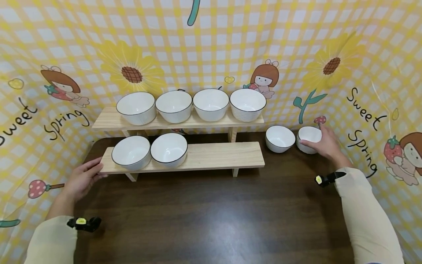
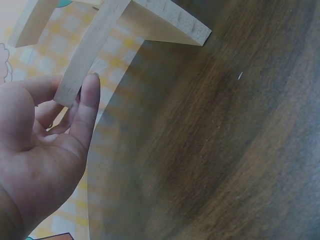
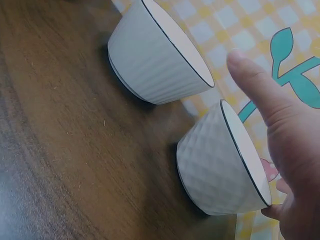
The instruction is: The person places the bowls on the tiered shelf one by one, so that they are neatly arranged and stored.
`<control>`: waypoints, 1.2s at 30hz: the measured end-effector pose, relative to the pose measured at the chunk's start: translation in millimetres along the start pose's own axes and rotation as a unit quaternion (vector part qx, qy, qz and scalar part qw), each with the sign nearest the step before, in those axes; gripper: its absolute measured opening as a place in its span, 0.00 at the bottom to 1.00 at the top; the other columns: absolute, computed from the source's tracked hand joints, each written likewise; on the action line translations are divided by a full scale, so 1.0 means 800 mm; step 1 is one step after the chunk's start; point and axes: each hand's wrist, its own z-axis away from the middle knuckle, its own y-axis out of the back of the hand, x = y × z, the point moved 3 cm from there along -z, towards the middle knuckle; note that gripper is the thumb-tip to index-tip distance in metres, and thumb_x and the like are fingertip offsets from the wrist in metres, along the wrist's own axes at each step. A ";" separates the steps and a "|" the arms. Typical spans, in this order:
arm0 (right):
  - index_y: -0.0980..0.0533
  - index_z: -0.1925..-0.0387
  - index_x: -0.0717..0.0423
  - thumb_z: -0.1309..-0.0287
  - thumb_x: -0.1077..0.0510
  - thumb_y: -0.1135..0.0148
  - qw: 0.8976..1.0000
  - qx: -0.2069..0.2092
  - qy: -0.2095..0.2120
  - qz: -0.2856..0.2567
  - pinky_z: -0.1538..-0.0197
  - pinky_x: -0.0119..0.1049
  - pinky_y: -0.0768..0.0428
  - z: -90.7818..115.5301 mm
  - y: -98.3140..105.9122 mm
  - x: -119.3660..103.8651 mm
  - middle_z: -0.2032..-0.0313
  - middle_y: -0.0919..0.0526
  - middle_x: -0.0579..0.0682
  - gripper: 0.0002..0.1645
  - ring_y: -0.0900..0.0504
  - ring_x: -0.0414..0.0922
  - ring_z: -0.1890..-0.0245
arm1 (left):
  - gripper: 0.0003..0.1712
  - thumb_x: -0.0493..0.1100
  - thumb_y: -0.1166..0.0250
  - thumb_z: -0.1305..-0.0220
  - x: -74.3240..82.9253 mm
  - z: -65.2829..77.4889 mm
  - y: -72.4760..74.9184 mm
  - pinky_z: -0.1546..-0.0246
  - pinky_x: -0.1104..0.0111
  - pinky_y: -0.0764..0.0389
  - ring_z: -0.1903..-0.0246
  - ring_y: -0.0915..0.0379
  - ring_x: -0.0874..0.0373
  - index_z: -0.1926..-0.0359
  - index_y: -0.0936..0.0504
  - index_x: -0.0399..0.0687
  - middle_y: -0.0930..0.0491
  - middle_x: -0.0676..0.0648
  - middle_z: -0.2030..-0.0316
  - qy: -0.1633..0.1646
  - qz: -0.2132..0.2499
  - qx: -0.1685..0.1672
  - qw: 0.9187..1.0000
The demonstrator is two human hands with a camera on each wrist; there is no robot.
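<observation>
At the left end of the two-tier wooden shelf, my left hand pinches the lower board between thumb and fingers. Over on the right, my right hand is at a small white bowl with a dark rim and a diamond-textured side. The thumb stretches out above that bowl's opening, while the other fingers are at its far rim, partly hidden. Just left of it a ribbed white bowl stands upright on the dark table.
White bowls line the upper board, among them one at its right end. Two more, a left one and a right one, sit on the lower board's left half. Yellow checked cloth surrounds the brown table.
</observation>
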 end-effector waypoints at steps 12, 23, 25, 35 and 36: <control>0.51 0.29 0.83 0.44 0.38 0.29 1.000 -0.008 -0.022 0.013 0.37 0.65 0.34 -0.008 -0.013 0.009 0.38 0.40 0.84 0.66 0.40 0.75 0.37 | 0.13 0.42 0.38 0.26 -0.001 -0.001 0.001 0.60 0.73 0.14 0.64 0.16 0.63 0.44 0.18 0.59 0.16 0.64 0.59 -0.008 0.017 -0.001 1.000; 0.49 0.30 0.84 0.48 0.40 0.27 0.999 -0.001 -0.030 0.032 0.35 0.66 0.38 -0.010 -0.022 0.009 0.40 0.39 0.82 0.66 0.44 0.76 0.36 | 0.11 0.41 0.38 0.26 -0.002 -0.001 0.003 0.61 0.73 0.14 0.64 0.16 0.62 0.55 0.15 0.66 0.15 0.63 0.59 -0.014 0.026 -0.006 1.000; 0.50 0.30 0.84 0.48 0.40 0.26 0.999 -0.003 -0.036 0.034 0.35 0.66 0.39 -0.012 -0.022 0.010 0.40 0.39 0.82 0.67 0.45 0.76 0.36 | 0.11 0.41 0.37 0.26 -0.003 0.000 0.003 0.61 0.73 0.14 0.64 0.16 0.62 0.55 0.15 0.66 0.15 0.63 0.59 -0.012 0.027 -0.004 1.000; 0.47 0.33 0.86 0.48 0.40 0.27 0.997 -0.012 -0.041 0.066 0.36 0.66 0.41 -0.018 -0.023 0.014 0.43 0.36 0.81 0.64 0.43 0.76 0.39 | 0.10 0.42 0.36 0.27 -0.001 0.000 0.001 0.61 0.73 0.14 0.65 0.16 0.62 0.53 0.15 0.64 0.15 0.63 0.59 -0.009 0.026 0.000 1.000; 0.46 0.34 0.86 0.48 0.41 0.27 0.997 -0.012 -0.040 0.068 0.36 0.66 0.41 -0.018 -0.023 0.014 0.44 0.35 0.81 0.63 0.43 0.76 0.39 | 0.10 0.41 0.37 0.27 -0.001 0.000 0.001 0.61 0.73 0.14 0.65 0.16 0.62 0.54 0.15 0.65 0.15 0.63 0.59 -0.009 0.027 0.000 1.000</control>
